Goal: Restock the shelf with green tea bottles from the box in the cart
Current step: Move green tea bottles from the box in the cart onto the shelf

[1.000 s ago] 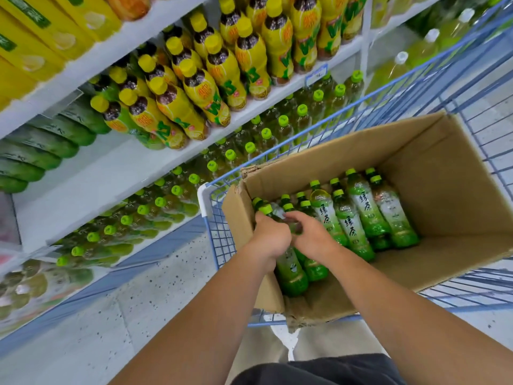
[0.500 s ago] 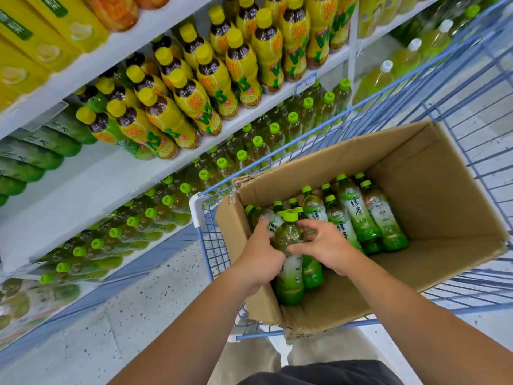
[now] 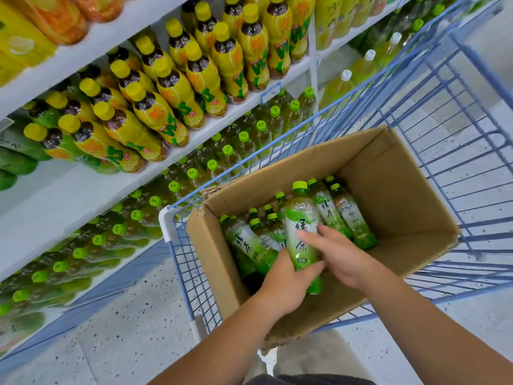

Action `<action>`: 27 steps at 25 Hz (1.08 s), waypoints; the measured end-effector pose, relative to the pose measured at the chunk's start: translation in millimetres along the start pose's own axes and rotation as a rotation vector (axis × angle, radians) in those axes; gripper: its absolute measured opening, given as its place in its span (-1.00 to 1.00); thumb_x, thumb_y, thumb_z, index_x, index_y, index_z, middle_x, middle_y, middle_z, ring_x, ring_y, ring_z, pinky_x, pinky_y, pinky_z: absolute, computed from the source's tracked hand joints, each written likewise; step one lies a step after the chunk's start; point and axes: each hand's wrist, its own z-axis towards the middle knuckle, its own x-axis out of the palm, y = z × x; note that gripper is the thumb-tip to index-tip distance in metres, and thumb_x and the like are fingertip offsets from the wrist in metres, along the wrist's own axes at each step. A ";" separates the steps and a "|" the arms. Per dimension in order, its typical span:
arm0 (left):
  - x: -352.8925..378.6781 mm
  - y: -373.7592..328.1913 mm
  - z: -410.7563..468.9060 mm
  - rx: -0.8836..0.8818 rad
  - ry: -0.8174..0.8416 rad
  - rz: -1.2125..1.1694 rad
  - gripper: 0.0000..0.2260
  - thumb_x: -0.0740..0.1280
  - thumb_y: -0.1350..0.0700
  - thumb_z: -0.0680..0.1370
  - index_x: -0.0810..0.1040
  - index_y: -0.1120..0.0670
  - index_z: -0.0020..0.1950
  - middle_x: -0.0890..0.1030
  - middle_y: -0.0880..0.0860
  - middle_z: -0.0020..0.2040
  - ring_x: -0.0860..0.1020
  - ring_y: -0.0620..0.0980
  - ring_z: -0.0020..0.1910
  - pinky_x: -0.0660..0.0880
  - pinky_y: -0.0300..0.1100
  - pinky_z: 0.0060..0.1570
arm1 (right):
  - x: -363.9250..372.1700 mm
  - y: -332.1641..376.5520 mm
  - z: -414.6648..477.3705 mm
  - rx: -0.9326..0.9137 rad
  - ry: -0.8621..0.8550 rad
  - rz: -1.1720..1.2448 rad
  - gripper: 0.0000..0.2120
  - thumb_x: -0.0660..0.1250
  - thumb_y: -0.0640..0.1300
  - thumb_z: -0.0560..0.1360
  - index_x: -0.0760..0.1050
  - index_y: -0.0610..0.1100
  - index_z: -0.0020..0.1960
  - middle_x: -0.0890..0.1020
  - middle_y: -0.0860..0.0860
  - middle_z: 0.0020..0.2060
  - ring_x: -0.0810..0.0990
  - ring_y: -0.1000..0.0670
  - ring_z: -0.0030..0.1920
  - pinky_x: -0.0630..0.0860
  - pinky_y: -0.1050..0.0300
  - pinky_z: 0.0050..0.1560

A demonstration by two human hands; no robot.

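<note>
Head view: both grips held one green tea bottle, raised out of the box in the cart.

The white shelf [image 3: 83, 195] ran along the left, with yellow-capped bottles [image 3: 172, 87] on the upper tier and green-capped tea bottles [image 3: 191, 173] packed on the tier below. The blue wire cart [image 3: 458, 173] stood just beside the shelf. The open cardboard box [image 3: 388, 190] sat inside the cart, with its right half bare. The remaining bottles [image 3: 347, 215] lay tilted along the box's left side. The green tea bottle [image 3: 301, 226] stood above them, cap up and label facing the camera. The left grip [image 3: 286, 284] was wrapped round its lower body, thumb across the front. The right grip [image 3: 341, 257] clasped its middle from the right, fingertips on the label.
</note>
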 end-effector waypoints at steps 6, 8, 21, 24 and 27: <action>-18.7 3.4 17.5 -0.094 -0.097 0.089 -0.40 0.31 -0.15 0.58 0.26 0.04 0.55 0.24 -0.03 0.47 0.42 -0.07 0.31 0.35 -0.24 0.30 | -17.1 -9.4 -3.0 -0.010 -0.239 0.029 -0.73 0.42 -0.17 0.53 0.58 -0.12 0.23 0.74 -0.10 0.02 0.73 -0.13 0.02 0.62 -0.19 0.10; -37.7 3.6 43.7 -0.273 -0.361 0.013 -0.44 0.24 -0.06 0.63 0.21 0.13 0.57 0.24 0.11 0.51 0.44 0.06 0.31 0.42 -0.12 0.26 | -27.5 -6.8 -3.9 0.008 -0.265 0.024 -0.74 0.42 -0.15 0.53 0.58 -0.10 0.21 0.74 -0.10 0.01 0.73 -0.13 0.00 0.63 -0.17 0.04; -44.8 17.3 96.1 -0.506 -0.448 -0.427 -0.55 0.53 0.20 0.35 0.53 0.20 0.21 0.64 0.20 0.07 0.66 0.18 -0.06 0.61 -0.01 -0.14 | -51.8 4.2 -28.4 -0.021 -0.251 -0.025 -0.78 0.41 -0.16 0.54 0.59 -0.09 0.18 0.74 -0.05 -0.01 0.73 -0.08 0.01 0.63 -0.16 0.07; -35.6 8.6 68.9 -0.389 -0.385 -0.327 -0.58 0.56 0.08 0.19 0.65 0.11 0.02 0.71 0.14 -0.09 0.70 0.15 -0.15 0.66 0.08 -0.09 | -47.3 11.5 -38.9 -0.029 -0.247 -0.034 -0.80 0.40 -0.16 0.55 0.59 -0.08 0.17 0.74 -0.06 -0.02 0.73 -0.09 0.01 0.63 -0.18 0.08; -32.0 -9.9 25.8 -0.241 -0.363 -0.300 -0.78 0.52 0.10 0.34 0.66 0.06 -0.04 0.72 0.08 -0.10 0.70 0.10 -0.11 0.65 0.08 0.00 | -37.3 19.6 -48.9 -0.026 -0.241 -0.049 -0.79 0.40 -0.13 0.54 0.58 -0.05 0.18 0.74 -0.07 0.00 0.73 -0.12 0.02 0.62 -0.23 0.10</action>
